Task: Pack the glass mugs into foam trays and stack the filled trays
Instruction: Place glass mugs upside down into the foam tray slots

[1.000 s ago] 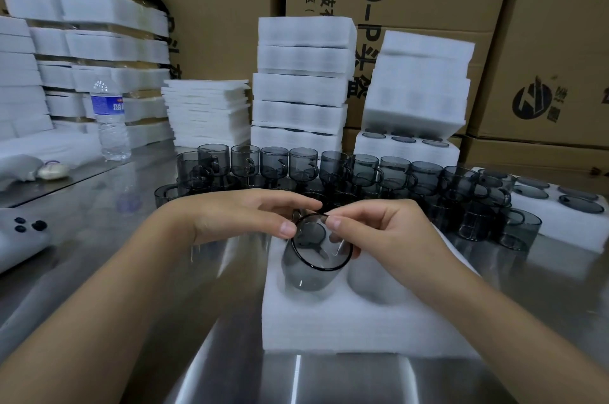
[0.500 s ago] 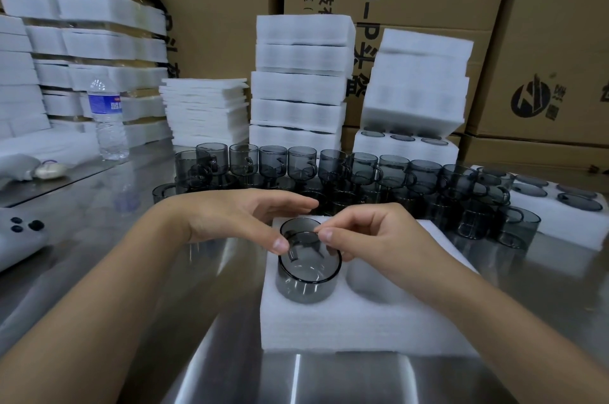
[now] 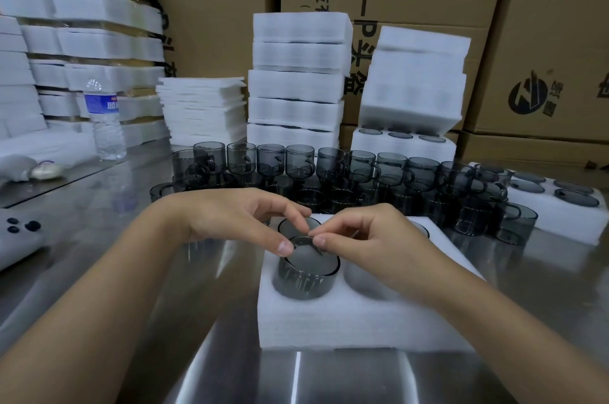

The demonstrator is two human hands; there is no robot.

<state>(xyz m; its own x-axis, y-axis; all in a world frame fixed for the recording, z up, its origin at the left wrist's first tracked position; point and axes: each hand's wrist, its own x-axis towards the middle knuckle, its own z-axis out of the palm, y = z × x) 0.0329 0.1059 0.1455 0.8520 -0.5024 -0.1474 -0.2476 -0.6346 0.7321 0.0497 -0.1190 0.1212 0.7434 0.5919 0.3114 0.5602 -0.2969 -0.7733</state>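
Observation:
A white foam tray [image 3: 356, 321] lies on the steel table in front of me. A smoky grey glass mug [image 3: 304, 278] sits partly sunk in its near left pocket. My left hand [image 3: 237, 219] and my right hand [image 3: 369, 238] meet over the mug and pinch its far rim with thumb and fingertips. Another mug [image 3: 296, 225] sits in the pocket behind it, mostly hidden by my fingers. The near right pocket [image 3: 365, 281] holds nothing. Several loose grey mugs [image 3: 362, 169] stand in rows behind the tray.
Stacks of foam trays [image 3: 296, 87] stand at the back, before cardboard boxes [image 3: 543, 41]. A filled tray [image 3: 560, 202] lies at right, flat foam sheets [image 3: 204, 110] and a water bottle [image 3: 105, 120] at left. A grey controller [image 3: 16, 235] rests at the left edge.
Both hands lowered the mug from above the tray down into the near left pocket. It now sits deeper in the foam than half a second ago.

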